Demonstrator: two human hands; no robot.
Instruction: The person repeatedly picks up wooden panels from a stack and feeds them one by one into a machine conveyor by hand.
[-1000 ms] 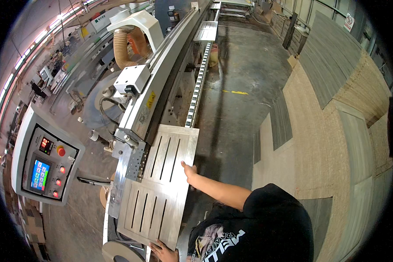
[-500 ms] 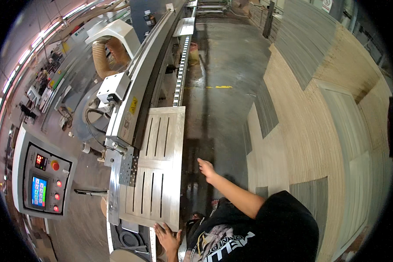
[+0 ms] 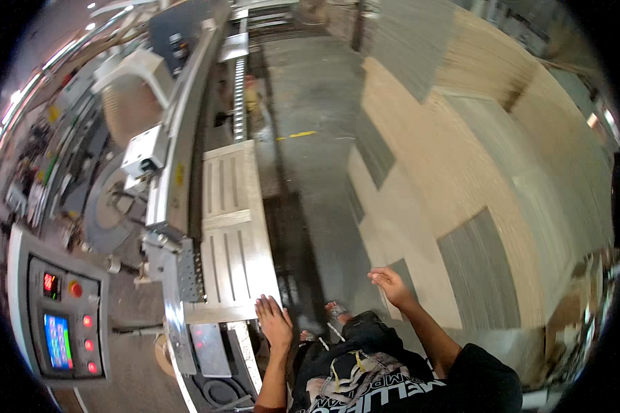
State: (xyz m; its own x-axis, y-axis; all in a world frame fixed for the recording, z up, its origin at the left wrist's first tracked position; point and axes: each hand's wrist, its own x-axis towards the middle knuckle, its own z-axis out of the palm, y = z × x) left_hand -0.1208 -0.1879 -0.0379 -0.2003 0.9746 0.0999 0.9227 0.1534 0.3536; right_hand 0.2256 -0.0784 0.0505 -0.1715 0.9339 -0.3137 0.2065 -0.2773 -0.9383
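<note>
A grey wood-grain slotted panel (image 3: 229,219) lies flat along the bed of a long edge machine (image 3: 179,138). My left hand (image 3: 274,323) rests at its near right corner, fingers stretched out over the end edge. Nothing is gripped in that hand. My right hand (image 3: 394,288) hangs in the air right of the panel, above the floor, with loosely bent fingers and nothing visible in it. Beside the panel's left edge is a perforated metal block (image 3: 189,270). Just below its near end shows a smooth metal plate (image 3: 212,350).
A control box (image 3: 58,310) with a lit screen and red buttons stands at the left. Ahead, a roller track (image 3: 239,103) continues the machine line. Large stacks of wood-grain boards (image 3: 434,172) fill the right side. A yellow mark (image 3: 302,134) lies on the floor.
The panel has slid forward along the machine, my left hand moving with its near end. The metal plate behind it is more exposed. My view has turned, and my right hand has shifted right.
</note>
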